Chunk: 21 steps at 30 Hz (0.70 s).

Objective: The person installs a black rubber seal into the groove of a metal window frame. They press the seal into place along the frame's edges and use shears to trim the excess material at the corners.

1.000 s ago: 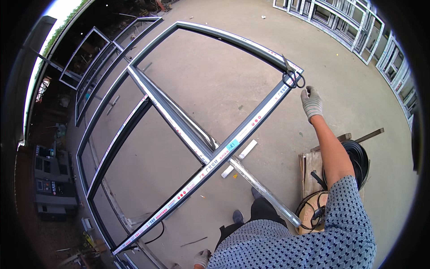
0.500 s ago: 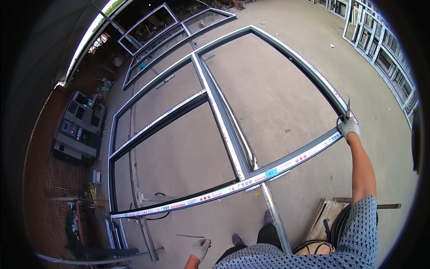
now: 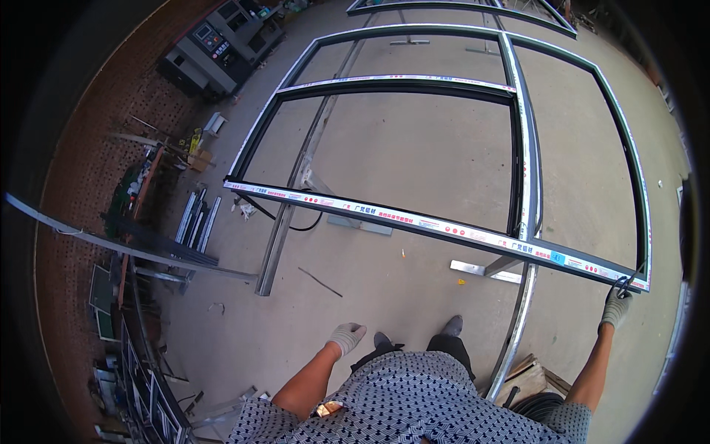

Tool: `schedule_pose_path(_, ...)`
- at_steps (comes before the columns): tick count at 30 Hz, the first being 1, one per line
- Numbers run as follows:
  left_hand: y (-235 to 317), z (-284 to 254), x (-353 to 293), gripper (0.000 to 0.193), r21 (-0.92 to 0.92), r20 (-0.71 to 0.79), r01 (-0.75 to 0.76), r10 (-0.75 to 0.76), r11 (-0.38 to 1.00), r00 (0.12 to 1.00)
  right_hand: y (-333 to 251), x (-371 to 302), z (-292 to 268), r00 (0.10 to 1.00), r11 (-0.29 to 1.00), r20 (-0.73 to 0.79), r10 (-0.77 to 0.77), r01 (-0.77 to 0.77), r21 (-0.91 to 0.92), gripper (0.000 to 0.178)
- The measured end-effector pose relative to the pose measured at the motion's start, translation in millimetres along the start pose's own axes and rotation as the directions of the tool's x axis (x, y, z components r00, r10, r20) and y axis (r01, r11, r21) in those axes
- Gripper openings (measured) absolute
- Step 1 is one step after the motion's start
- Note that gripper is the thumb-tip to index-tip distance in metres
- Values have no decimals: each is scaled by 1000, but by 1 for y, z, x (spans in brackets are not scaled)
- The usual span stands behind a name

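A large window frame (image 3: 414, 219) of dark metal profiles with printed protective film lies flat before me, divided by one long bar and one crossbar. At its near right corner, my right hand (image 3: 615, 311) in a pale knit glove is closed on scissors (image 3: 623, 283) with black loop handles. Their narrow blade points up along the corner, and the fingers are partly hidden under the handles. My left hand (image 3: 346, 337), also gloved, hangs in front of my body, apart from the frame. Its fingers are curled together; whether anything is between them is hidden.
Metal rails (image 3: 275, 255) support the frame. Beside my right arm are a wooden crate (image 3: 526, 381) and a black coil (image 3: 546, 407). A bundle of profiles (image 3: 195, 226) lies left, with a grey machine (image 3: 218, 52) beyond. A thin dark strip (image 3: 320, 283) is on the floor.
My view has swung left, so the frame appears turned and further right. My right hand still holds the scissors at the same corner. My left hand stays low with curled fingers.
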<state>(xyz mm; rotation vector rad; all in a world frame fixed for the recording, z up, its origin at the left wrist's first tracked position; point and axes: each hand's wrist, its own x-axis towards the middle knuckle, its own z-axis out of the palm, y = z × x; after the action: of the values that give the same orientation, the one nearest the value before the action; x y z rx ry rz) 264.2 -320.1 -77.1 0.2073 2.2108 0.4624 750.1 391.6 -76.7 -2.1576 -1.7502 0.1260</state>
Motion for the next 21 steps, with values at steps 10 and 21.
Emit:
schedule_pose_path(10,-200,-31,-50,51,-420,-69,141,-187,896,980,-208,-389,2,791,747,202,-577,412,522,43)
schedule_pose_path(21,-424,22,-196,21,-988,103,152,-804,-15,586,-426,-710,0,297,435,340,-892,363,824,39)
